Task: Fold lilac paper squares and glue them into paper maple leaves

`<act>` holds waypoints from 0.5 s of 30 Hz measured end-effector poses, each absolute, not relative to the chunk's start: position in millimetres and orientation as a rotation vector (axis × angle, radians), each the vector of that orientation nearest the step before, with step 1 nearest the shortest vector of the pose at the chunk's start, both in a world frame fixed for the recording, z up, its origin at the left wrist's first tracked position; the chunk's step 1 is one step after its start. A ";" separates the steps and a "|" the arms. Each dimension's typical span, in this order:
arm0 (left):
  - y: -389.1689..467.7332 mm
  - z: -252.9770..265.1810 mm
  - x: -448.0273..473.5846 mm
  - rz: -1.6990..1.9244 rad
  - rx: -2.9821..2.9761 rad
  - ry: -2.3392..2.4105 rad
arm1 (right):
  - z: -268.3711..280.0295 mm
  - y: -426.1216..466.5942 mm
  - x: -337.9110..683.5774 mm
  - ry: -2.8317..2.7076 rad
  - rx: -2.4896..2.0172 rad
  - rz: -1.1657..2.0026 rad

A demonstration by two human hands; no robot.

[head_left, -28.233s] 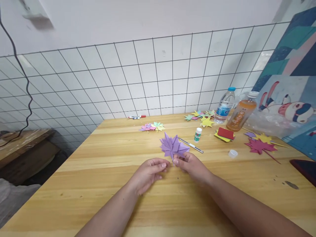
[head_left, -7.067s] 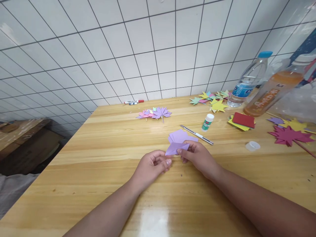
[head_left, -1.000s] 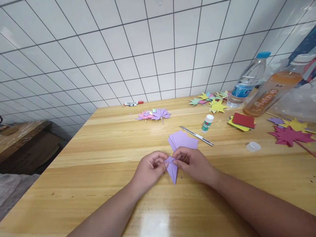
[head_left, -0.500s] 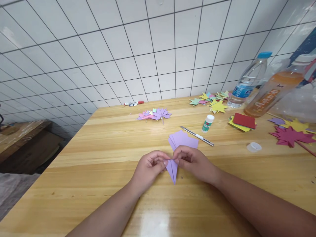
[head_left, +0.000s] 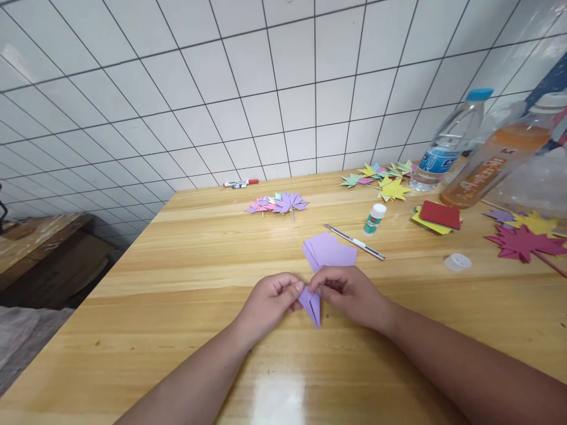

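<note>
– Where's the folded paper [head_left: 312, 306]?
– Between our hands, its tip towards us. Our left hand [head_left: 277, 300] pinches one side; our right hand [head_left: 349, 295] has its fingertips closed on the top.
– Anything new?
– Half a second ago the tip pointed straighter at us; now it leans slightly to our right. Seven seconds ago, only our right hand plainly held paper.
– Just beyond?
– The purple sheets [head_left: 333, 250], then the cutter [head_left: 354, 241] and the glue [head_left: 374, 220], as we had them.
– Farther off?
– A purple leaf [head_left: 290, 202] lies by the pink ones [head_left: 264, 205]; twenty-eight seconds ago we held one like it.
</note>
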State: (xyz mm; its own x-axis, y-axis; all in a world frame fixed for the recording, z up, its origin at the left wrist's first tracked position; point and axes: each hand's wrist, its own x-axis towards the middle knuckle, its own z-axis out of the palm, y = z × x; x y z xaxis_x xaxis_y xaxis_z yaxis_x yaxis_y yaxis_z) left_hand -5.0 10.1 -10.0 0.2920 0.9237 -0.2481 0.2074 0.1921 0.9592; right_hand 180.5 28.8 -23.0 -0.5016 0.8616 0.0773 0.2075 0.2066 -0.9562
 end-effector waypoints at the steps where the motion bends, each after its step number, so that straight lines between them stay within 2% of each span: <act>1: 10.0 -10.4 -4.2 0.716 1.302 1.202 | -21.7 28.4 180.9 -1.842 -1.005 1.325; 15: 6.6 -14.8 -0.5 0.736 1.563 1.324 | -18.6 30.0 176.6 -1.884 -1.244 1.250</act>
